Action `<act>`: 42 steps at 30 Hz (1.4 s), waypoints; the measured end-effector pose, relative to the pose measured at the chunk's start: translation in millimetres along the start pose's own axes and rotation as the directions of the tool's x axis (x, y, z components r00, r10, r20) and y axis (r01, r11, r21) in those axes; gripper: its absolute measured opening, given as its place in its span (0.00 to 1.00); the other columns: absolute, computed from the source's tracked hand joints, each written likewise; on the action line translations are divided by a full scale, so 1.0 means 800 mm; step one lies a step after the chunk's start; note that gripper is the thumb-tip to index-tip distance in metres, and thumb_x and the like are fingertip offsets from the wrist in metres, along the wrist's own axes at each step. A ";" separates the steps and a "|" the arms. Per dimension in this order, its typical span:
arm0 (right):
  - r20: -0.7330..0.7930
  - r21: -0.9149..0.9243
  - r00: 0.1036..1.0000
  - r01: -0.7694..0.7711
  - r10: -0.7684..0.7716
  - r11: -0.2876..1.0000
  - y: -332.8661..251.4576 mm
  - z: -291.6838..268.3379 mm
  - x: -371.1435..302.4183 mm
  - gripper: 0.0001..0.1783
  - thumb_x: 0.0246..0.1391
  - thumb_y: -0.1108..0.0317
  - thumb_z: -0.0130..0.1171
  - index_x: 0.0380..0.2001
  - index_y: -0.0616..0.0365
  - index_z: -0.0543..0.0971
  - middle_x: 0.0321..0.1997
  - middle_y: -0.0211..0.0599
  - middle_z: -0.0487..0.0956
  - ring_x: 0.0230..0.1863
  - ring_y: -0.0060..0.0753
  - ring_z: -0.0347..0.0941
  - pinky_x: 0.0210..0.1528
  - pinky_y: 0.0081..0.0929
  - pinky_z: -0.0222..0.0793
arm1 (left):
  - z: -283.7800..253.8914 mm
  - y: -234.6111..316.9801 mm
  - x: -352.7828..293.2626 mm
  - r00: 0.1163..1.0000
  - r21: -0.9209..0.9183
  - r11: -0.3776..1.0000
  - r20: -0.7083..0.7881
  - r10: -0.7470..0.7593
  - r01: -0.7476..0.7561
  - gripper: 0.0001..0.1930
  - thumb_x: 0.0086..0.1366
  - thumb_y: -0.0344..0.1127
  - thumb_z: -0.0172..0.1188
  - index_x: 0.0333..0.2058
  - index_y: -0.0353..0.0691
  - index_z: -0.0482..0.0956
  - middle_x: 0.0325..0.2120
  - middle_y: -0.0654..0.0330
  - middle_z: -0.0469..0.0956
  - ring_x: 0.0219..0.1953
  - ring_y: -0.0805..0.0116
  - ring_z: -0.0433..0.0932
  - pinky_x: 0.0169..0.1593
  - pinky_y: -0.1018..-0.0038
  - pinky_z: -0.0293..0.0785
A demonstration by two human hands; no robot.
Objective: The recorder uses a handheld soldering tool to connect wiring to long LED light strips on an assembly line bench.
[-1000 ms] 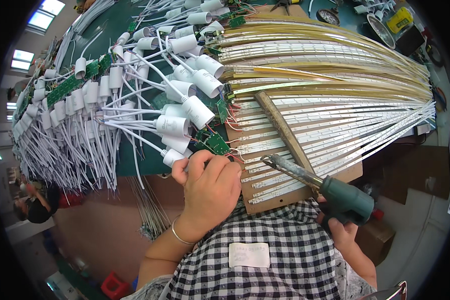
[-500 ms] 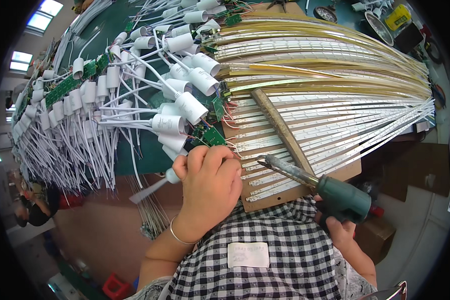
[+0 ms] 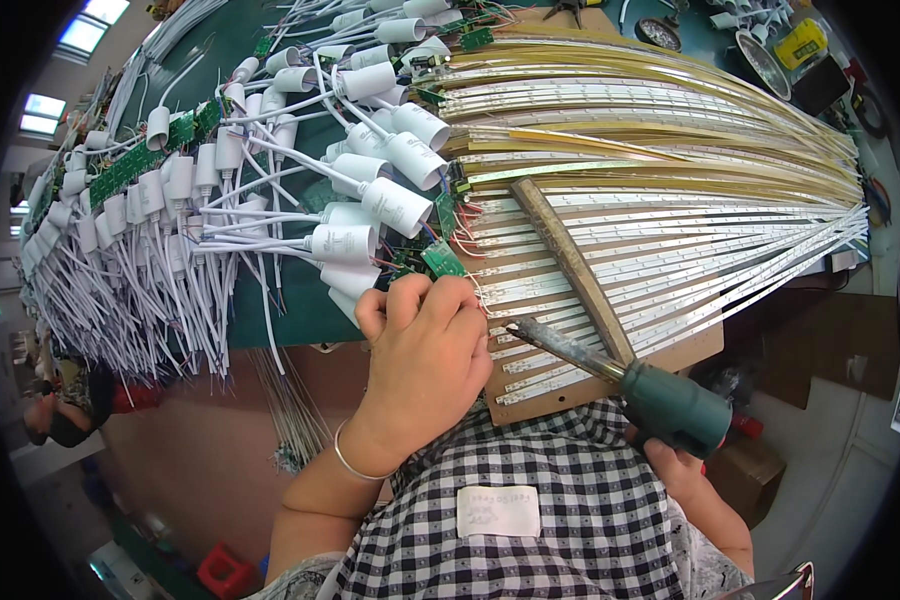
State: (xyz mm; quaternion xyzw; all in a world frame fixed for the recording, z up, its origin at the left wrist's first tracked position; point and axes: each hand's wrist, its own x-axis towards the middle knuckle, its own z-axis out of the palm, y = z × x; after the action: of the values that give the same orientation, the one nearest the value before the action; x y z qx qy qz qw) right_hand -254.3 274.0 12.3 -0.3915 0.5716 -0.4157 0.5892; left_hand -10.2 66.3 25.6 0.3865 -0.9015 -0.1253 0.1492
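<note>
My right hand (image 3: 673, 466) grips a green-handled soldering gun (image 3: 675, 408). Its metal tip points left, just above the near ends of the white LED strips (image 3: 540, 362). My left hand (image 3: 425, 345) is closed, fingers curled down beside the strip ends. Thin white wires (image 3: 481, 291) run to its fingertips from a small green circuit board (image 3: 443, 259); exactly what the fingers pinch is hidden. White cylindrical lamp caps (image 3: 344, 243) with white cables lie just beyond this hand. Across the strips rests a worn bar (image 3: 575, 270), and under them is a brown board (image 3: 545, 403).
Many more capped cables (image 3: 160, 195) hang over the table's left edge. Pliers (image 3: 567, 10), a round metal dish (image 3: 760, 62) and a yellow container (image 3: 800, 44) stand at the back. A red stool (image 3: 227, 572) is on the floor; another person (image 3: 65, 415) is far left.
My left hand has shifted slightly up and right. A white cap and cable at its left side have gone from that spot. The soldering gun has moved a little left and down.
</note>
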 end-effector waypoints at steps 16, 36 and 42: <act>0.029 -0.025 1.000 -0.005 0.006 1.000 0.012 -0.004 -0.002 0.31 0.59 0.60 0.54 0.62 0.59 0.61 0.58 0.39 0.67 0.58 0.32 0.65 0.57 0.33 0.68 | -0.003 -0.006 -0.001 1.000 -0.071 0.997 -0.005 -0.005 0.005 0.06 0.45 0.29 0.62 0.23 0.46 0.74 0.38 0.70 0.72 0.45 0.62 0.64 0.51 0.61 0.51; -0.023 -0.120 0.999 0.032 -0.035 0.992 0.005 0.000 0.002 0.29 0.58 0.63 0.54 0.60 0.60 0.63 0.55 0.39 0.70 0.55 0.31 0.67 0.56 0.33 0.69 | 0.000 -0.005 0.000 1.000 -0.042 0.999 0.004 0.008 -0.008 0.06 0.45 0.30 0.62 0.23 0.47 0.75 0.38 0.71 0.72 0.45 0.62 0.63 0.51 0.61 0.50; -0.021 -0.162 1.000 0.018 -0.021 0.987 0.003 0.002 0.001 0.29 0.57 0.63 0.54 0.60 0.61 0.63 0.54 0.39 0.71 0.52 0.31 0.69 0.54 0.32 0.69 | 0.001 -0.003 0.000 1.000 -0.028 1.000 0.002 0.001 -0.001 0.06 0.45 0.30 0.62 0.23 0.46 0.75 0.38 0.71 0.71 0.45 0.62 0.63 0.51 0.61 0.50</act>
State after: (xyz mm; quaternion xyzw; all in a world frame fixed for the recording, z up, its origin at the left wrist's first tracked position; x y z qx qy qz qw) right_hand -253.0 273.7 10.0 -0.4388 0.6061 -0.3781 0.5451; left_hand -9.0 64.6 24.1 0.3838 -0.9000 -0.1381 0.1538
